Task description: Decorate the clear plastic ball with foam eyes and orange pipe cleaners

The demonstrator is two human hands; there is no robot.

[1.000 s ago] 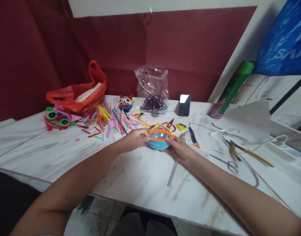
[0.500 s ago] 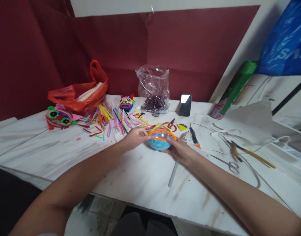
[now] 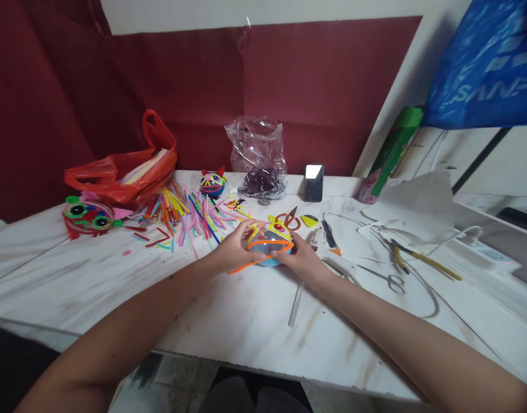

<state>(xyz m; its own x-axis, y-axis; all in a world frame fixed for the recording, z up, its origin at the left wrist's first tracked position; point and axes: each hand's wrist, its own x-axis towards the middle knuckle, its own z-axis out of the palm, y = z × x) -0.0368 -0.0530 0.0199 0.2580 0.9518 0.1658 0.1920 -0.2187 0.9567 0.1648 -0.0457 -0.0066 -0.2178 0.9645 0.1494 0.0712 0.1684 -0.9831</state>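
Between my two hands is a round craft ball [image 3: 269, 235], with a clear middle, a light blue lower part, yellow trim with a red eye on top and an orange strip across it. My left hand [image 3: 237, 249] grips its left side, and a loose orange end [image 3: 242, 267] sticks out below that hand. My right hand [image 3: 301, 255] holds the right side, thumb on the front. Beyond the ball lie red-handled scissors [image 3: 291, 220] and a yellow piece [image 3: 309, 221].
Fuzzy coloured stems [image 3: 198, 215], a red bag [image 3: 134, 178] and two finished-looking craft heads stand at the left. A clear bag [image 3: 263, 166] and phone [image 3: 313, 183] are behind. Metal scissors [image 3: 386, 278], yellow-handled pliers [image 3: 435, 265] and cables lie right.
The ball has turned so its yellow trim and red eye show more, and an orange end now extends to the lower left. My left hand has closed further around its side. The view has shifted right.
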